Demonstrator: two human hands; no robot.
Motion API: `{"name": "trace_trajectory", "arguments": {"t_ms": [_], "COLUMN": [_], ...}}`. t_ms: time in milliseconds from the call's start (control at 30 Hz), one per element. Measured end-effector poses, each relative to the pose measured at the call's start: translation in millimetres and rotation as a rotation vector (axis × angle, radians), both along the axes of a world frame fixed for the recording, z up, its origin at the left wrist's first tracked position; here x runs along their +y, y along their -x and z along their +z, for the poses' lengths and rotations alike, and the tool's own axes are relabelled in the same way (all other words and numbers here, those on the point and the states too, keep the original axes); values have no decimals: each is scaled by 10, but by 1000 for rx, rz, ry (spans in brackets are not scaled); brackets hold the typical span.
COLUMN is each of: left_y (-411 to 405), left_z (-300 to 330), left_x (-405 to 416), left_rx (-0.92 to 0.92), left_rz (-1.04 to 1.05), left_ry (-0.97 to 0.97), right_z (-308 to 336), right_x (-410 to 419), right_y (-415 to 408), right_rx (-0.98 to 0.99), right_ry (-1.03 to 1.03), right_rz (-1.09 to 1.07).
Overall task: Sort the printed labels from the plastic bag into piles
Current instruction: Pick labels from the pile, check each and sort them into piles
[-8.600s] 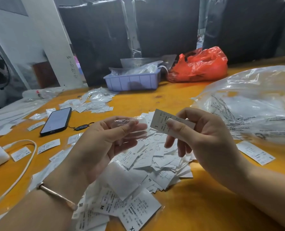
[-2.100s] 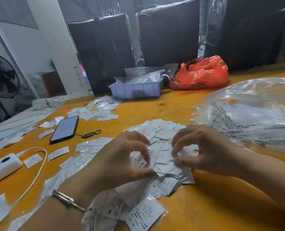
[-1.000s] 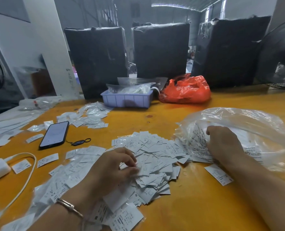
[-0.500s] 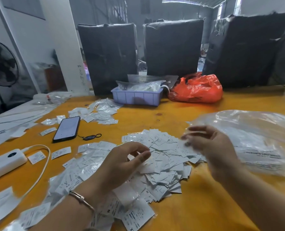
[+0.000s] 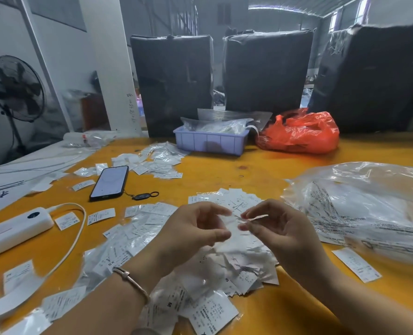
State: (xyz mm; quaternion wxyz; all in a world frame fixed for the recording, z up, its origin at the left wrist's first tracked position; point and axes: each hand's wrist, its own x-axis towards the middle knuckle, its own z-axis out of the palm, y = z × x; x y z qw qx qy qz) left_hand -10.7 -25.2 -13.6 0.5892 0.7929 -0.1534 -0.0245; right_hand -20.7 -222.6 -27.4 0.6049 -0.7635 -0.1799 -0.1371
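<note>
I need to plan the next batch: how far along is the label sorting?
Done: a heap of white printed labels lies on the orange table. In hand: both the left hand and right hand hold a small clear sleeve with a label. Left: the big clear plastic bag looks well filled.

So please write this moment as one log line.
step: sorting | right hand: pinches label | left hand: at label, hold unclear | label pile: beneath hands

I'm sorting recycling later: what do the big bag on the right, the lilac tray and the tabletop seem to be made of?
Big bag: thin clear plastic film, glossy, going by its crinkles and glare.
Lilac tray: rigid moulded plastic, matt, with ribbed walls.
Tabletop: probably wood or board under orange-yellow paint; a knot-like mark shows, but I can't be sure.
</note>
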Motion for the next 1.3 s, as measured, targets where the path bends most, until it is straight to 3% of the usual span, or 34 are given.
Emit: {"name": "trace_trajectory", "arguments": {"t_ms": [167, 267, 467, 700, 867, 1000, 1067, 1167, 1300], "left_y": [-35, -43, -42, -27, -12, -4, -7, -8, -12], "left_z": [-1, -8, 6, -20, -12, -27, -28, -37, -49], "left_x": [53, 42, 36, 24, 27, 20, 23, 23, 21], "left_rx": [-81, -82, 42, 52, 57, 19, 7, -5, -61], "left_rz": [177, 205, 161, 191, 167, 164, 167, 164, 172], "left_ry": [83, 116, 200, 159, 150, 114, 95, 78, 8], "right_z": [-88, -127, -51, 24, 33, 47, 55, 36, 5], "right_x": [-49, 4, -7, -74, -241, -306, -324, -338, -315], "right_y": [-74, -103, -53, -43, -53, -67, -94, -154, -202], "right_rx": [-192, -210, -520, -694, -515, -293, -255, -161, -15], "right_ry": [749, 929, 967, 932, 914, 622, 527, 661, 873], "right_rz": [73, 62, 21, -31, 79, 134, 49, -64, -51]}}
